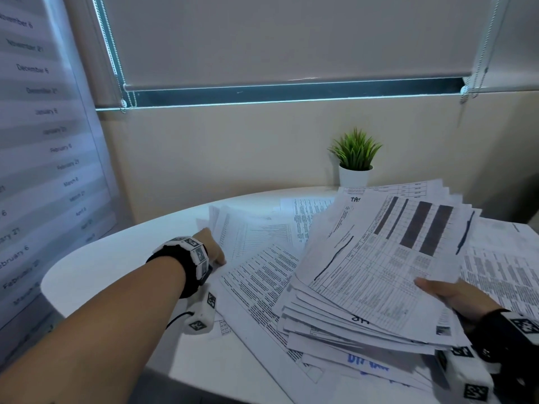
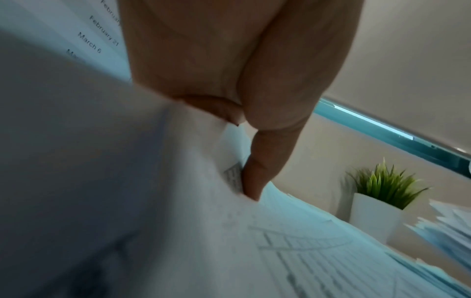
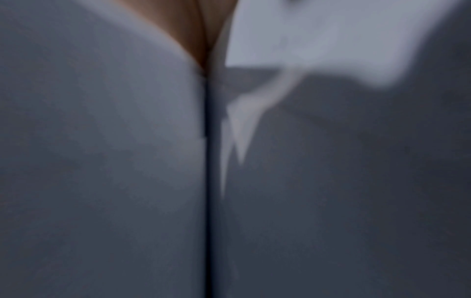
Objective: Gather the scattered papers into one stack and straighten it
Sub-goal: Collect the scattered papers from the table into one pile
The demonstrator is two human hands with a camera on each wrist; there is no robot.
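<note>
papers [image 1: 262, 258] lie scattered over a white round table [image 1: 116, 258] in the head view, overlapping each other in a loose spread. the left hand [image 1: 211, 247] reaches out to the left edge of that spread, thumb down on a sheet, fingers hidden behind the wrist band. the right hand [image 1: 458, 295] holds a thick fanned bundle [image 1: 379, 272] of sheets raised off the table at the right, thumb lying flat on the top page; the fingers under it are out of sight. a small green plant [image 1: 355, 156] in a white pot stands at the far edge of the table against the wall, and a printed schedule of dates [image 1: 43, 141] hangs at the left.

left wrist view shows what the head view hides: the left hand [image 2: 229, 80] pinches the lifted edge of a sheet [image 2: 229, 161] between the thumb and the curled fingers, with more papers [image 2: 331, 252] lying flat beyond it. the plant [image 2: 382, 181] appears at the right, and the bundle's fanned corners [image 2: 453, 225] show at the far right.

right wrist view is dark and blurred: only a strip of the right hand [image 3: 193, 30] at the top, with grey sheet surfaces [image 3: 102, 161] close on both sides of it. how the fingers grip cannot be told here.
</note>
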